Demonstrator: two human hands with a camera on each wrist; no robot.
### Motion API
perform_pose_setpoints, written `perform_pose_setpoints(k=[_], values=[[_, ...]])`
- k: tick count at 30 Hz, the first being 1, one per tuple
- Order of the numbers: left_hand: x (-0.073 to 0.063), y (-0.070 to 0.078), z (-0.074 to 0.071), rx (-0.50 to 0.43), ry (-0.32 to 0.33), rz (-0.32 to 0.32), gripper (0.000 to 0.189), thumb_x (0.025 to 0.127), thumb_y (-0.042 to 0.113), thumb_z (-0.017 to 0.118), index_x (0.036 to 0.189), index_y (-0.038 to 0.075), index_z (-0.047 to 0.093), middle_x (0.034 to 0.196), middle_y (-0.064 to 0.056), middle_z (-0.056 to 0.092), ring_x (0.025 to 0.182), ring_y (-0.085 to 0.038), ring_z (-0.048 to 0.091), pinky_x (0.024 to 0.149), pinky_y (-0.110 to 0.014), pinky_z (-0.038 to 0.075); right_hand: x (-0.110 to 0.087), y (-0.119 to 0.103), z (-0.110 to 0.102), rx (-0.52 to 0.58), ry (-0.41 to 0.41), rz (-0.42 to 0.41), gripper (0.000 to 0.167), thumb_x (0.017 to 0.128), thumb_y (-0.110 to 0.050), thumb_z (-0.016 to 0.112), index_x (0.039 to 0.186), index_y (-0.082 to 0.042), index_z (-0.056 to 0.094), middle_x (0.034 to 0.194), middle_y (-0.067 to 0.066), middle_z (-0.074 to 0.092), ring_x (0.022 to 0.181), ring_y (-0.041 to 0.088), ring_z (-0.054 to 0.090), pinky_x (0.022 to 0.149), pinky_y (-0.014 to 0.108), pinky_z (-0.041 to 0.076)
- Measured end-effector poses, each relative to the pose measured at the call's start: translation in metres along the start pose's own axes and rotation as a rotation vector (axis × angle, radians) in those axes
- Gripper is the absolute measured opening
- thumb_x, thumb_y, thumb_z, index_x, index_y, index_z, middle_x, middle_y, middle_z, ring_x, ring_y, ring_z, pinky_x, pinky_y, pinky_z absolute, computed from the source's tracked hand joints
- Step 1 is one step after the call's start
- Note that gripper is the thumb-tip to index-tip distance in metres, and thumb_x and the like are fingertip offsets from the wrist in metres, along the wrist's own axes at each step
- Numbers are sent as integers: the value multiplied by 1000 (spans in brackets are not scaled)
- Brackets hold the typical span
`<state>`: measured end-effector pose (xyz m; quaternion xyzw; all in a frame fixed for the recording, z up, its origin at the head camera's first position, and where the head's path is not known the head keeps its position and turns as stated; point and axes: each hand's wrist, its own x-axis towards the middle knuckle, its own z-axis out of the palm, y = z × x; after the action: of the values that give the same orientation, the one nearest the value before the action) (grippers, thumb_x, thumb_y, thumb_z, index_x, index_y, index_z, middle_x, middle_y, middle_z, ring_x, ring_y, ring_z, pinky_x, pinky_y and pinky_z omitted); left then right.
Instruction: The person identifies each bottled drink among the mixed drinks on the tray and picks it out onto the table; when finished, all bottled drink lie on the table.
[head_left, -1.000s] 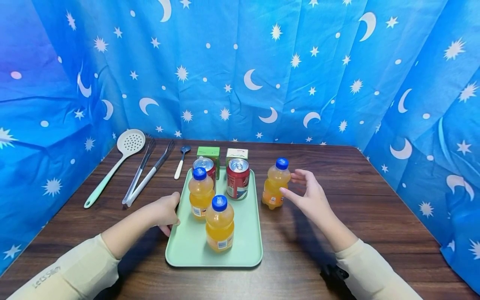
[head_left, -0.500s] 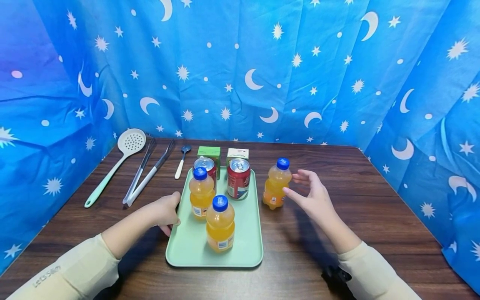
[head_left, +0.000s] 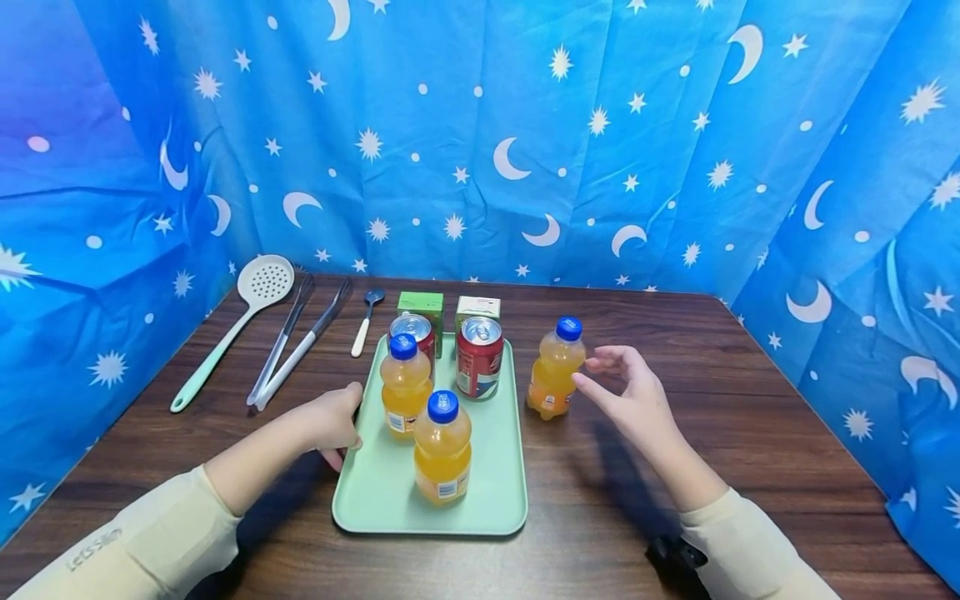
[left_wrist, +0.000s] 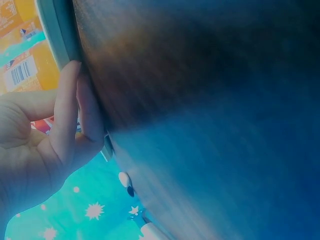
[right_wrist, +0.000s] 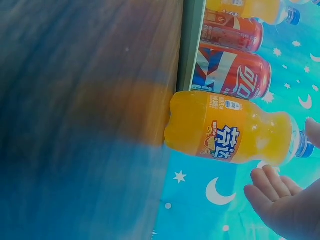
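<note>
On the left, my left hand [head_left: 330,421] grips the long side of a pale green tray [head_left: 491,508], its fingers and thumb at the rim [left_wrist: 55,37]. Two orange soda bottles [head_left: 442,454] with blue caps stand on the tray, along with two red soda cans [head_left: 478,358]. A third orange soda bottle [head_left: 553,375] stands upright on the table, just off the tray's right side. My right hand [head_left: 633,396] is beside that bottle [right_wrist: 232,127], thumb and fingers spread and relaxed, holding nothing; in the right wrist view a gap shows between the fingers and the bottle.
Behind the cans are a green box [head_left: 422,308] and a whitish box [head_left: 478,307]. To the left lie a skimmer [head_left: 264,283], metal tongs [head_left: 300,354] and a small spoon [head_left: 363,329]. A blue star-and-moon curtain [head_left: 480,142] surrounds the wooden table [head_left: 750,417].
My right hand has drawn slightly to the right, away from the bottle on the table. The left hand keeps its place on the tray. The head view has shifted a little.
</note>
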<state>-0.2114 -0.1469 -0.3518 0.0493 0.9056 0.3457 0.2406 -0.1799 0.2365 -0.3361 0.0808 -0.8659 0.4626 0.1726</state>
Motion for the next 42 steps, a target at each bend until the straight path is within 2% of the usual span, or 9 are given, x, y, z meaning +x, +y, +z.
perform_pose_setpoints(k=[6, 9, 13, 19, 24, 34, 37, 42], values=[[0, 0, 0, -5, 1, 1, 41, 75, -20, 61, 103, -3, 36, 85, -19, 49, 59, -26, 61, 46, -35, 58, -1, -1, 0, 63, 39, -53, 40, 86, -25, 69, 111, 0, 51, 100, 7, 64, 94, 16, 60, 89, 20, 49], [0, 0, 0, -4, 1, -3, 40, 75, -20, 61, 103, -3, 37, 84, -19, 49, 58, -26, 61, 46, -34, 58, -1, -1, 0, 101, 40, -70, 37, 86, -20, 70, 110, 2, 52, 98, 9, 64, 92, 14, 60, 87, 15, 47], [0, 0, 0, 7, 3, -3, 37, 76, -19, 61, 100, -3, 38, 84, -18, 50, 59, -26, 61, 47, -34, 58, -1, -6, 0, 128, 32, -74, 35, 85, -14, 70, 109, 4, 51, 99, 10, 64, 92, 13, 60, 88, 16, 48], [0, 1, -1, 15, 8, -5, 35, 76, -18, 62, 99, -3, 40, 84, -17, 50, 60, -25, 61, 47, -33, 58, -8, -30, -2, 136, 34, -90, 29, 85, -4, 68, 107, 7, 52, 99, 18, 63, 91, 16, 60, 88, 23, 50], [-1, 1, -1, 26, 9, -1, 34, 76, -17, 62, 99, -3, 40, 84, -17, 50, 60, -25, 61, 47, -33, 58, -11, -41, -2, 140, 41, -106, 26, 84, 0, 67, 105, 9, 53, 97, 20, 63, 89, 13, 60, 87, 23, 51], [1, 0, -1, 40, 15, 8, 34, 76, -17, 63, 97, -3, 41, 83, -16, 50, 58, -25, 61, 47, -32, 58, -12, -41, 3, 246, 19, -173, 21, 82, 8, 65, 100, 12, 55, 92, 21, 62, 84, 12, 61, 80, 19, 54], [1, 0, -1, 47, 18, 8, 34, 76, -17, 64, 97, -3, 41, 83, -16, 50, 58, -25, 61, 47, -32, 58, -12, -40, 5, 276, 6, -220, 20, 82, 10, 65, 99, 12, 55, 90, 23, 62, 83, 14, 62, 78, 20, 54], [0, 0, 0, 46, 21, 6, 34, 76, -17, 63, 97, -3, 42, 83, -16, 50, 58, -25, 61, 47, -32, 58, -9, -24, 11, 327, -26, -273, 23, 80, 11, 65, 102, 8, 56, 92, 20, 63, 86, 16, 62, 77, 21, 54]])
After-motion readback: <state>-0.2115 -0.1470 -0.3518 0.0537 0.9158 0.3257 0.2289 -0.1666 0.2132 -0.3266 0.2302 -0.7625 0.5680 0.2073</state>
